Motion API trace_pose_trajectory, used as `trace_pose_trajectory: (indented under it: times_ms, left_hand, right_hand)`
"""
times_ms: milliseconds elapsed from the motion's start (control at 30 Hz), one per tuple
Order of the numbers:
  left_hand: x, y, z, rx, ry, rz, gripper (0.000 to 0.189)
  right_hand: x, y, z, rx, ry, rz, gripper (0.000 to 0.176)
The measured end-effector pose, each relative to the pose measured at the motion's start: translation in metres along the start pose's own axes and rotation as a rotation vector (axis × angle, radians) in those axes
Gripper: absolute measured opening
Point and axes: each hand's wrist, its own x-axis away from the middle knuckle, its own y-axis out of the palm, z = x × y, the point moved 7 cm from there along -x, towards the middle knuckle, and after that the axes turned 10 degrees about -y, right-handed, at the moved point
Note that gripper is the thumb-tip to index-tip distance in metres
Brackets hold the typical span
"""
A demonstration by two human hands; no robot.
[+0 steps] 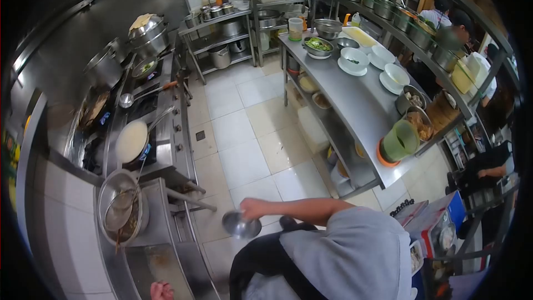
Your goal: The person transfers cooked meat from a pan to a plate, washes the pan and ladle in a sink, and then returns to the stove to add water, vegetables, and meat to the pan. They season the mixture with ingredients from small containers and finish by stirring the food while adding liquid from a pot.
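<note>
My right hand [254, 209] reaches across from the right, its fingers closed on the rim of a shiny metal bowl [240, 225]. The bowl is tilted and hangs above the tiled floor, beside the sink counter. At the bottom edge, what looks like my left hand [161, 290] shows only in part over the metal sink basin [161, 264]. Its fingers appear curled, and anything in them is hidden. Left of the bowl, a large metal pot [104, 203] stands on the counter with a strainer [117, 218] resting across it.
A stove at left carries a pan of pale liquid [132, 141] over a flame, a ladle [126, 100] and steaming pots [104, 68]. The steel table [355, 100] at right holds white bowls [354, 60] and a green container [400, 140]. People stand beyond the shelf.
</note>
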Motion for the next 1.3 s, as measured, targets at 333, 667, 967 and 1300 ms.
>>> trace_pose_trajectory:
  times_ms: [333,667,967,1300]
  left_hand:
    - [-0.253,0.239,-0.174,-1.196,-0.736,-0.449,0.024]
    - [-0.392,0.383,-0.209,-1.400,-0.714,-0.381,0.025]
    - [-0.572,0.549,-0.167,-1.953,0.119,-0.992,0.030]
    - [-0.589,0.654,-0.103,-1.525,-0.147,-0.275,0.031]
  right_hand:
    - [0.170,-0.341,0.154,-0.410,0.361,1.187,0.015]
    - [0.283,-0.412,0.237,-0.877,0.379,2.037,0.013]
    - [0.269,-0.607,0.227,-0.771,-0.029,2.195,0.021]
    - [0.314,-0.830,0.421,-0.995,-0.403,2.151,0.032]
